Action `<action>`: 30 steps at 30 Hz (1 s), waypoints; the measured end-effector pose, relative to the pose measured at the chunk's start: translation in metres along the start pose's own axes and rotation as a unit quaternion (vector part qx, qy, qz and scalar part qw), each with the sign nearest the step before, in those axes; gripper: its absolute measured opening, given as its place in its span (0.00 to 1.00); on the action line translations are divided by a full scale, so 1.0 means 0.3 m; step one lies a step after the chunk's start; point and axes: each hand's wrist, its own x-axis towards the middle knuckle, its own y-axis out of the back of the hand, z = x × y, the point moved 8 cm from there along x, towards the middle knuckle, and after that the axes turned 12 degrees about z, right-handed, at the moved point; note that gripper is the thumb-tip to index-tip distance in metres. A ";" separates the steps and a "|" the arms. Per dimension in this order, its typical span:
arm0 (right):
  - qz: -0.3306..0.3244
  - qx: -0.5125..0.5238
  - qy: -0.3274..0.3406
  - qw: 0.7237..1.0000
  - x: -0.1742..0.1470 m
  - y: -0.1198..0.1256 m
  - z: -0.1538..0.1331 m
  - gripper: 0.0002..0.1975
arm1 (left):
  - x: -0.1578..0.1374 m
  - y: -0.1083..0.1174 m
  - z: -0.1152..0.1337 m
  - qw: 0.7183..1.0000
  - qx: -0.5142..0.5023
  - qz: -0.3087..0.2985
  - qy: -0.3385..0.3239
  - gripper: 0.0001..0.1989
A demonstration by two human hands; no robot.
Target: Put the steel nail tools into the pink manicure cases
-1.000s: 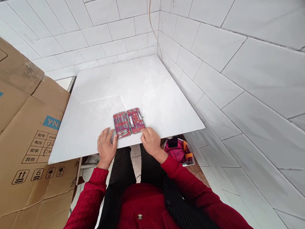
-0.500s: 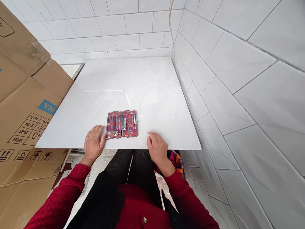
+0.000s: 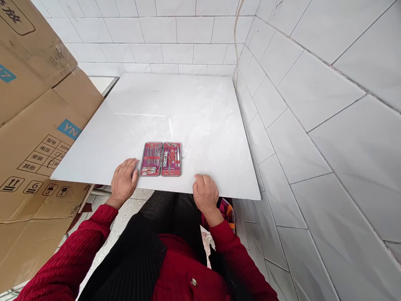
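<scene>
An unfolded manicure set case point(image 3: 161, 172) lies near the front edge of the white table. Its left half holds slim metal tools and a nail clipper point(image 3: 148, 170); in its right half are small scissors point(image 3: 169, 169), more clippers and other tools, against a red and purple lining. My left hand point(image 3: 124, 177) rests on the table just left of the case, fingers stretched out flat and holding nothing. To the right, apart from the case, my right hand point(image 3: 206, 191) rests at the table edge with its fingers curled in, and nothing shows in it.
The white tabletop point(image 3: 200, 108) reaches back to a tiled wall point(image 3: 169, 31), with another tiled wall point(image 3: 300, 125) along its right. A large cardboard box point(image 3: 40, 121) stands at the left. A thin cable point(image 3: 236, 46) hangs in the corner. A colourful bag point(image 3: 226, 213) is below the table.
The head view has turned and tilted slightly, so the table and box appear shifted. Both hands stay at the table edge, and the manicure set stays where it lay.
</scene>
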 end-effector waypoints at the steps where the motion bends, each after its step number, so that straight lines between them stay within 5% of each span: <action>1: 0.008 -0.006 0.007 1.000 0.001 0.005 -0.003 0.13 | 0.000 0.002 0.003 1.000 0.001 0.001 -0.002 0.25; 16: 0.033 -0.027 0.000 0.999 -0.006 0.005 -0.008 0.13 | -0.003 0.007 -0.014 0.999 -0.046 -0.004 -0.030 0.24; 23: 0.018 0.029 -0.065 0.997 0.006 0.019 -0.002 0.11 | 0.182 -0.026 -0.106 0.992 -0.111 -0.005 -0.059 0.20; 27: -0.033 0.131 -0.082 0.987 0.053 0.011 -0.096 0.10 | 0.314 -0.099 -0.108 0.985 -0.165 0.000 -0.051 0.20; 30: -0.094 0.181 -0.015 0.979 0.116 -0.028 -0.248 0.11 | 0.351 -0.151 -0.074 0.976 -0.212 -0.013 -0.058 0.18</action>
